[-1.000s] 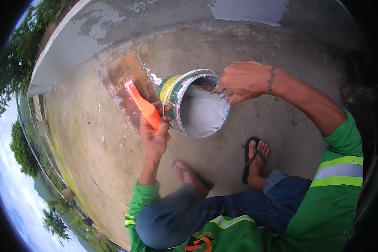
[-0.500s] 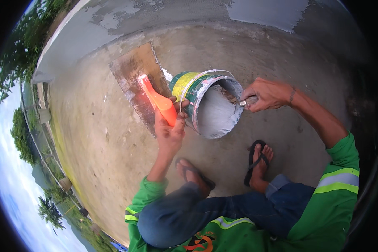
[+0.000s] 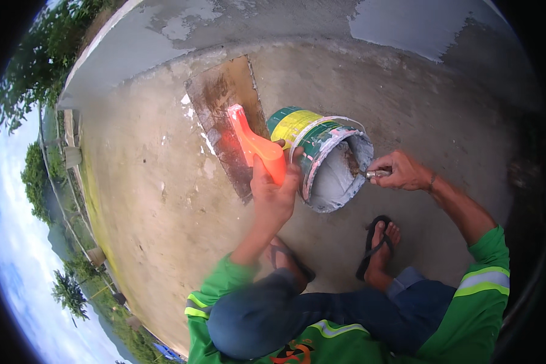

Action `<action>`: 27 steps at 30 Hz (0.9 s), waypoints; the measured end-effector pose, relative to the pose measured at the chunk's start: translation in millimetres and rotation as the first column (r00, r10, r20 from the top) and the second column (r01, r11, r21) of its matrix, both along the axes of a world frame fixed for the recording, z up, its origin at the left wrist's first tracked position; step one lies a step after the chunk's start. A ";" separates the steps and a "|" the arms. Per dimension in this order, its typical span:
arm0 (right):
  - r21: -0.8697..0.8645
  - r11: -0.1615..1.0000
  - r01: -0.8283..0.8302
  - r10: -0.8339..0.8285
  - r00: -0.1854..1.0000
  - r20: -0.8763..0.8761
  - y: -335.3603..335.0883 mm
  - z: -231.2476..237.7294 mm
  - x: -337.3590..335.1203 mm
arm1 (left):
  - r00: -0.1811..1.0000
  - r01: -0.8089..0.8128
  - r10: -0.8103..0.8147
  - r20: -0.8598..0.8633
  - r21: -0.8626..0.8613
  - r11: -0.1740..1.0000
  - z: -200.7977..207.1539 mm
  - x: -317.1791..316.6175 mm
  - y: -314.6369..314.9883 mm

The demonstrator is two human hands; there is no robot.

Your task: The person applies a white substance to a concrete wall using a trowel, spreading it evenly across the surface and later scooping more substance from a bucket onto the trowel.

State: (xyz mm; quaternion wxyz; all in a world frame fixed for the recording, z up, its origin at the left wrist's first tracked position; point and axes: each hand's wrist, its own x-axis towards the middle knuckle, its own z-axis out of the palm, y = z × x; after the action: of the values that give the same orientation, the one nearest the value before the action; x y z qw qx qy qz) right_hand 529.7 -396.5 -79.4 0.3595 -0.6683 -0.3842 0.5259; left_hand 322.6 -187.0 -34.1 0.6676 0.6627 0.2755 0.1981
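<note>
My left hand (image 3: pixel 274 193) is closed on the orange handle of a plastering trowel (image 3: pixel 221 91), whose wide, stained rectangular blade points away from me. Fingertips of that hand reach against the side of a green and yellow bucket (image 3: pixel 297 121), near its wire bail. The bucket is tipped, its mouth toward me, with greyish-white paste (image 3: pixel 333 182) inside and smeared on the rim. In my right hand (image 3: pixel 403 171) is the handle of a small scraper (image 3: pixel 377 174). Its blade reaches over the right rim into the bucket, where part of it is hidden.
Around the bucket is a rough concrete floor (image 3: pixel 158 182) with white chips beside the trowel. A partly coated grey wall (image 3: pixel 309 24) runs along the far side. My sandalled feet (image 3: pixel 379 249) are just below the bucket. Plants and an outer ledge appear at left.
The trowel has shifted right against the floor, uncovering white chips on its left. The scraper stays at the bucket's right rim. The whole view has also shifted slightly.
</note>
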 end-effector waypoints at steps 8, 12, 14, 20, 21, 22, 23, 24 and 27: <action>-0.208 0.966 0.152 -0.217 0.914 -0.342 -10.1 -11.4 -30.1 | 0.999 0.023 -0.017 -0.043 0.136 0.990 -7.0 3.9 1.9; -0.217 0.958 0.187 -0.272 0.835 -0.478 -14.1 -14.4 -40.5 | 0.993 0.051 -0.022 -0.114 0.257 0.965 -8.1 2.4 1.6; -0.227 0.955 0.192 -0.282 0.823 -0.493 -17.4 -19.1 -42.6 | 0.991 0.095 -0.049 -0.123 0.402 0.911 -5.7 1.0 1.7; -0.206 0.952 0.227 -0.303 0.792 -0.530 -29.6 -21.8 -42.2 | 0.998 -0.004 0.013 -0.061 0.153 0.988 -1.2 2.0 3.0; -0.202 0.954 0.223 -0.298 0.802 -0.517 -29.3 -21.0 -41.5 | 0.998 -0.015 0.025 -0.060 0.163 0.987 -0.3 2.3 4.5; -0.202 0.954 0.219 -0.294 0.803 -0.518 -29.2 -19.9 -40.0 | 0.998 -0.018 0.029 -0.061 0.163 0.986 0.6 1.1 4.8; -0.190 0.961 0.201 -0.271 0.821 -0.503 -29.3 -18.6 -37.6 | 0.997 -0.028 0.037 -0.060 0.145 0.989 1.4 -0.1 5.0; -0.177 0.967 0.185 -0.249 0.839 -0.484 -29.6 -17.3 -34.3 | 0.998 -0.036 0.043 -0.054 0.126 0.991 1.0 0.0 5.4; -0.171 0.971 0.169 -0.227 0.879 -0.419 -32.1 -11.6 -27.1 | 0.998 -0.042 0.046 -0.031 0.114 0.993 -3.9 -0.3 6.7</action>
State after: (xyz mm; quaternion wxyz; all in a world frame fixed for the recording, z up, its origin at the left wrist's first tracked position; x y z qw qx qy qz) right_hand 502.5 -428.5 -91.1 0.4439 -0.5914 -0.1887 0.6462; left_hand 322.4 -180.4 -38.0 0.6196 0.6965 0.2895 0.2172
